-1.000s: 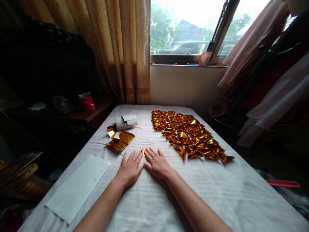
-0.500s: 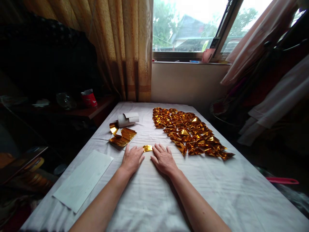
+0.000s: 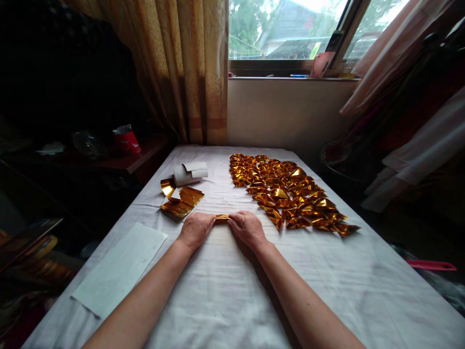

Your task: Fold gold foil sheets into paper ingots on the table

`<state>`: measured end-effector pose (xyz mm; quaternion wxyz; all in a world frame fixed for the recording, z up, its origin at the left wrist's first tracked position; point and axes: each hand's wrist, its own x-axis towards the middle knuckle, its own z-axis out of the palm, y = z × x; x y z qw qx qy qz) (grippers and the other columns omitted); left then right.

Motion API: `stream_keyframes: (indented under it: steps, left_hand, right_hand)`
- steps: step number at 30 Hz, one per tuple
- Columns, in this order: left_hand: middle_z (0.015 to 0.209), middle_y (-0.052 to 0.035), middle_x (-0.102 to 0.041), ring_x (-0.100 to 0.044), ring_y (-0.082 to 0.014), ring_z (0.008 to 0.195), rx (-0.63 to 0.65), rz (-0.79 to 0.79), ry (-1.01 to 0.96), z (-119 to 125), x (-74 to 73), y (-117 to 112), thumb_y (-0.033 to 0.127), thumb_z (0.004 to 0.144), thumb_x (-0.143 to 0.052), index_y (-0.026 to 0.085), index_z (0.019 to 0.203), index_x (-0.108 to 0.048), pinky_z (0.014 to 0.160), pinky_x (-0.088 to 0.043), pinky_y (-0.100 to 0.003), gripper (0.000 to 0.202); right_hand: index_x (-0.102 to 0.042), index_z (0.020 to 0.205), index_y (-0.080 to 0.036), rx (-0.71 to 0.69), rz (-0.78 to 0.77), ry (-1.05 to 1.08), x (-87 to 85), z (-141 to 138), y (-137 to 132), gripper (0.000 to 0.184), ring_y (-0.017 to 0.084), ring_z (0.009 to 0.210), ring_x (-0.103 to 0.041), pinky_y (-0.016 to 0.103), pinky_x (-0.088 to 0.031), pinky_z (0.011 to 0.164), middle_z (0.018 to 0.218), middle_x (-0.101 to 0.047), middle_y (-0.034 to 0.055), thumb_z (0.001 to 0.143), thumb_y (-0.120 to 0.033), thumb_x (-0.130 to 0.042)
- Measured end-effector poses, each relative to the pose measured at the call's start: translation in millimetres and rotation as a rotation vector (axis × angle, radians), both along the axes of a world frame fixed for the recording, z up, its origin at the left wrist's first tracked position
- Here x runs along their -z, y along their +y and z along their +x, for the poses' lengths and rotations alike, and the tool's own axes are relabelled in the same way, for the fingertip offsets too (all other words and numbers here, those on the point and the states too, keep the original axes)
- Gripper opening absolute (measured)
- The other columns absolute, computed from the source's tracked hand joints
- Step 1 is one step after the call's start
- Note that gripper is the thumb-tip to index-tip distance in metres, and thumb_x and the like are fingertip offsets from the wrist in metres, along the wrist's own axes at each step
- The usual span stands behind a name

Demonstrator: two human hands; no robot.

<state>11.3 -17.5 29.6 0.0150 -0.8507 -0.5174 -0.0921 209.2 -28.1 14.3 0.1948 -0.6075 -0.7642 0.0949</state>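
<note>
Between my two hands is a narrow folded strip of gold foil paper (image 3: pixel 222 217). My left hand (image 3: pixel 197 229) is closed on its left end, and my right hand (image 3: pixel 248 228) pinches its right end. The fingertips are partly hidden behind the knuckles. Beyond my left hand lie loose gold foil sheets (image 3: pixel 180 206), partly curled, beside a white paper roll (image 3: pixel 190 173). To the right of my right hand, many folded gold foil pieces (image 3: pixel 281 193) sit in close rows.
A pale flat rectangular sheet (image 3: pixel 119 269) lies left of my left forearm on the white-covered table (image 3: pixel 327 291). A red cup (image 3: pixel 127 139) stands on a dark side table. A curtain (image 3: pixel 192 72), a window and hanging clothes (image 3: pixel 417 145) surround the far side.
My hands went from lying flat with fingers spread to gripping the strip's two ends. The strip now looks narrower. The view has tilted slightly down.
</note>
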Motion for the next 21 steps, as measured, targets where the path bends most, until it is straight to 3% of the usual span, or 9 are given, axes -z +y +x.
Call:
stream_keyframes:
  steps: [9,13,21]
  left_hand:
    - [0.088,-0.0054,-0.073,-0.066,-0.0187,0.079,-0.113,-0.031,-0.082,-0.4,-10.0,18.3,0.036,0.097,-0.042,0.022,0.090,-0.068,0.070,-0.044,-0.026,0.030]
    - [0.086,-0.0039,-0.074,-0.067,-0.0198,0.079,-0.279,-0.163,-0.208,3.0,-16.1,29.8,0.041,0.092,-0.051,0.024,0.088,-0.072,0.067,-0.042,-0.026,0.028]
    - [0.089,-0.0027,-0.077,-0.067,-0.0176,0.079,-0.464,-0.245,-0.357,9.5,-1.0,57.9,0.039,0.089,-0.053,0.024,0.095,-0.075,0.066,-0.042,-0.024,0.027]
  right_hand:
    - [-0.078,0.090,-0.026,0.068,-0.124,0.397,-9.8,0.2,33.4,0.023,0.019,0.078,-0.070,0.026,-0.047,0.071,0.087,-0.078,0.0018,0.087,-0.031,-0.055]
    - [-0.078,0.085,-0.023,0.089,-0.117,0.478,-5.9,-2.2,50.9,0.023,0.016,0.071,-0.068,0.024,-0.046,0.067,0.079,-0.077,0.0005,0.086,-0.032,-0.056]
    - [-0.076,0.081,-0.019,0.132,-0.072,0.640,17.1,-8.9,74.1,0.025,0.017,0.071,-0.068,0.024,-0.049,0.066,0.076,-0.076,0.0018,0.084,-0.034,-0.056]
